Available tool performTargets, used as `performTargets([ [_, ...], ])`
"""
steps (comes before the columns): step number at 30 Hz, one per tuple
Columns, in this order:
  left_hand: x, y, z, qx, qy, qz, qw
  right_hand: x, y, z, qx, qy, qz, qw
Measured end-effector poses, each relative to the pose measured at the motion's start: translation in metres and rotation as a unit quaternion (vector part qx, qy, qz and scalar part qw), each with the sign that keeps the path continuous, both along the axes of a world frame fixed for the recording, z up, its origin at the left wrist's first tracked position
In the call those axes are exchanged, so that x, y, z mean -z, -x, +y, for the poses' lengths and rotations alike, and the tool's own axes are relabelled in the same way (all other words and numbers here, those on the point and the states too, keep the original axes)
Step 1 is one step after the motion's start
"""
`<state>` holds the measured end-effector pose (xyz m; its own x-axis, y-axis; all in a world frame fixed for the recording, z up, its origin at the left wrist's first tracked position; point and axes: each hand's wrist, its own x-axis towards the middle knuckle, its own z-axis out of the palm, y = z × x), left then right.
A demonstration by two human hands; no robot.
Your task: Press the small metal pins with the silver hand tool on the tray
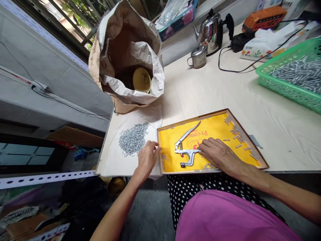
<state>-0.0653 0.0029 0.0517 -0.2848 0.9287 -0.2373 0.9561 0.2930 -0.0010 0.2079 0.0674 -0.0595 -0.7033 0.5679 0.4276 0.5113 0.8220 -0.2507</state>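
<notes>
A pair of silver snap-fastener pliers (192,154) lies in a shallow tray (260,160) lined with a yellow sheet, its upper handle raised away from the lower one. My right hand (218,152) is closed over the end of the lower handle; the fingertips are partly hidden. At the tray's left rim is my left hand (147,155), thumb and fingers pinched together; whatever they may hold is too small to make out. Just left of it a pile of small metal pins (132,139) rests on a pale cloth. More metal pins (237,134) lie scattered along the tray's right side.
A large open paper sack (155,67) with a yellow round container (141,80) inside stands behind the pile. Farther back are a metal kettle (210,31) and lidded cup (199,57). A green basket (281,85) of metal pins sits right, near a black cable (238,71).
</notes>
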Motion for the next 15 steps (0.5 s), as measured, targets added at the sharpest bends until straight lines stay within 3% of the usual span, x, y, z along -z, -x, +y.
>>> performTargets([
  [3, 0.007, 0.029, 0.033, -0.032, -0.049, 0.078, 0.995, 0.000, 0.003, 0.000, 0.005, -0.004, 0.003, 1.000],
  [7, 0.030, 0.056, 0.067, -0.037, -0.008, 0.133, 0.990, -0.002, 0.003, 0.000, 0.003, 0.009, -0.010, 1.000],
  [11, 0.046, 0.070, 0.074, -0.026, 0.011, 0.145, 0.989, -0.004, 0.002, -0.001, 0.003, 0.016, -0.012, 1.000],
  [15, 0.044, 0.075, 0.068, -0.004, -0.026, 0.110, 0.994, -0.005, 0.002, -0.001, 0.000, 0.032, -0.006, 0.999],
])
